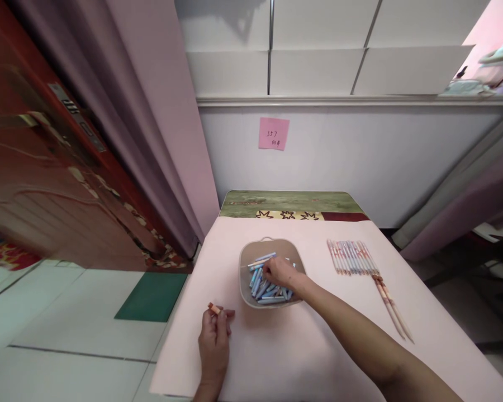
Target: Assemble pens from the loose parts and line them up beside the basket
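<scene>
My left hand (216, 338) is closed around a short orange-brown piece (214, 308) that looks like a pen cap, a little above the pink table cover left of the basket. Inside the beige plastic basket (245, 290), my right hand (281, 272) reaches down with its fingers pinched together. What those fingertips grip, if anything, is hidden. Many short blue and white pen parts (265, 285), apparently caps or barrels, lie jumbled in the basket below them.
A row of slim patterned pens (352, 258) lies on the pink cover (314, 357) right of the basket. Two longer wooden-coloured sticks (392, 307) extend from the row towards me. A pink note (274, 134) is stuck on the white wall behind the table.
</scene>
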Motion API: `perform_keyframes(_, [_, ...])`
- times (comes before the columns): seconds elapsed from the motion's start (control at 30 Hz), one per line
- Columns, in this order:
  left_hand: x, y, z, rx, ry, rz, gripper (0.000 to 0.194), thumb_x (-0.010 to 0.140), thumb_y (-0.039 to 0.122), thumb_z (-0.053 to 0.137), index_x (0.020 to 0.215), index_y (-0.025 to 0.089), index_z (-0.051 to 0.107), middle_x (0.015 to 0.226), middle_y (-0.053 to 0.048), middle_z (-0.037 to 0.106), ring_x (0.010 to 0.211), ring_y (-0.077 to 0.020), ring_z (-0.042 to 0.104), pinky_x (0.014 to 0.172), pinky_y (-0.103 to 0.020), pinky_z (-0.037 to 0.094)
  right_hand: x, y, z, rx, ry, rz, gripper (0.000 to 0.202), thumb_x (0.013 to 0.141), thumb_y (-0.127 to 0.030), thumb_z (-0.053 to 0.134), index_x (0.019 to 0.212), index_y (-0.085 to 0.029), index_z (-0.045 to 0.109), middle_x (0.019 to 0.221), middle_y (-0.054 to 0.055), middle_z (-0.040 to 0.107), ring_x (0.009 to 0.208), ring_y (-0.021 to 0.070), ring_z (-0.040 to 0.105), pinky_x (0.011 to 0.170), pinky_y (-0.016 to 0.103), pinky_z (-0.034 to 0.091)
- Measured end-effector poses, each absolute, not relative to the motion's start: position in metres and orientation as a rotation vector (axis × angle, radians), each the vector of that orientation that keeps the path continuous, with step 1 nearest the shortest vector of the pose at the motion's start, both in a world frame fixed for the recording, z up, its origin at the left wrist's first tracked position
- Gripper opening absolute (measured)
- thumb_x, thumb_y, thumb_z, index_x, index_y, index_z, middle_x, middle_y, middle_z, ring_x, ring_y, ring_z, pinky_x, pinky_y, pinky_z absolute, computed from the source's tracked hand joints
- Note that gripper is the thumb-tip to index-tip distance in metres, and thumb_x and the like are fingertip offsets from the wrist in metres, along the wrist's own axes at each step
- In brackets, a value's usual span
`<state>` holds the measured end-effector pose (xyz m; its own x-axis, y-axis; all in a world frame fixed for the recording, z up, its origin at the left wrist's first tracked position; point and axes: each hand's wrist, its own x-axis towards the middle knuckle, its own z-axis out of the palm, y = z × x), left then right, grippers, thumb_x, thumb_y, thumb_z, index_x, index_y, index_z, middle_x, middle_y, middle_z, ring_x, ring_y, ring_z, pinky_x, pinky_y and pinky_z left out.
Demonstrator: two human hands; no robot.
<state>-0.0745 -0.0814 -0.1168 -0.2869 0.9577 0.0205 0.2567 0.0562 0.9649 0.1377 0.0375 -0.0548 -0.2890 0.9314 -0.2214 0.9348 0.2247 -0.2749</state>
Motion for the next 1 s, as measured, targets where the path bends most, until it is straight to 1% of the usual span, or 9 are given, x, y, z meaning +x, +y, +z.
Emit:
perform_keyframes(0.1, [-0.073,-0.081,-0.112,1.218,1.635,1.293,0.036,0.083,0.053,0.051,0.085,0.019,0.059,0.055,0.002,0.055,0.051,-0.0155,0.05,0.055,-0.028,0.043,0.136,0.035,-0.055,1.781,2.491,-0.609,0.024,0.074,-0.02,0.058,0.088,-0.025,0.077,0.089,0.005,0.076,0.087,0.0215,0.068,0.072,0.024,0.046])
perform_keyframes(0.2, [-0.07,-0.081,-0.107,1.203,1.638,1.314,0.037,0.082,0.055,0.052,0.083,0.019,0.06,0.054,0.001,0.055,0.049,-0.0153,0.049,0.053,-0.028,0.043,0.134,0.034,-0.055,1.764,2.515,-0.623,0.027,0.077,-0.025,0.058,0.098,-0.031,0.075,0.094,0.002,0.075,0.092,0.0212,0.067,0.074,0.025,0.046])
perform_keyframes(0.33, [-0.068,-0.081,-0.104,1.192,1.646,1.346,0.037,0.081,0.056,0.053,0.082,0.019,0.059,0.054,0.001,0.057,0.047,-0.015,0.049,0.051,-0.028,0.043,0.134,0.036,-0.053,1.802,2.503,-0.608,0.033,0.081,-0.027,0.055,0.109,-0.029,0.071,0.098,0.004,0.074,0.095,0.0211,0.066,0.078,0.026,0.046])
perform_keyframes(0.47, [-0.069,-0.081,-0.106,1.229,1.636,1.356,0.037,0.081,0.055,0.053,0.083,0.019,0.059,0.054,0.001,0.056,0.048,-0.0147,0.049,0.051,-0.027,0.043,0.136,0.037,-0.048,1.813,2.465,-0.586,0.027,0.081,-0.026,0.055,0.101,-0.023,0.073,0.097,0.008,0.074,0.092,0.022,0.067,0.075,0.025,0.046])
perform_keyframes(0.6, [-0.07,-0.081,-0.109,1.241,1.633,1.313,0.036,0.083,0.054,0.051,0.085,0.019,0.057,0.056,0.001,0.058,0.049,-0.0147,0.05,0.053,-0.027,0.044,0.142,0.033,-0.036,1.761,2.445,-0.574,0.025,0.083,-0.027,0.054,0.096,-0.022,0.075,0.096,0.009,0.074,0.089,0.0222,0.067,0.074,0.025,0.046])
perform_keyframes(0.77, [-0.071,-0.081,-0.112,1.215,1.621,1.302,0.033,0.084,0.051,0.05,0.086,0.019,0.056,0.061,-0.001,0.06,0.051,-0.0148,0.049,0.054,-0.028,0.043,0.162,0.025,-0.022,1.576,2.423,-0.614,0.018,0.074,-0.027,0.063,0.085,-0.023,0.077,0.087,0.008,0.075,0.083,0.0222,0.067,0.069,0.025,0.047])
perform_keyframes(0.9, [-0.071,-0.08,-0.113,1.224,1.619,1.27,0.033,0.084,0.051,0.05,0.086,0.019,0.056,0.061,0.0,0.059,0.051,-0.015,0.049,0.054,-0.028,0.043,0.167,0.017,-0.024,1.514,2.358,-0.611,0.015,0.066,-0.022,0.068,0.077,-0.017,0.077,0.082,0.013,0.074,0.08,0.0269,0.068,0.068,0.03,0.049])
perform_keyframes(0.93, [-0.071,-0.08,-0.114,1.233,1.62,1.265,0.032,0.085,0.051,0.049,0.086,0.019,0.056,0.062,0.0,0.059,0.051,-0.0147,0.049,0.055,-0.028,0.043,0.166,0.016,-0.027,1.515,2.346,-0.614,0.016,0.066,-0.022,0.068,0.077,-0.017,0.077,0.083,0.014,0.074,0.08,0.0279,0.068,0.069,0.031,0.05])
perform_keyframes(1.0, [-0.071,-0.08,-0.114,1.253,1.623,1.261,0.032,0.085,0.05,0.049,0.087,0.019,0.056,0.062,0.0,0.059,0.051,-0.0144,0.048,0.056,-0.028,0.043,0.163,0.015,-0.031,1.517,2.359,-0.635,0.02,0.069,-0.024,0.067,0.086,-0.021,0.078,0.091,0.011,0.074,0.086,0.0276,0.068,0.073,0.032,0.05])
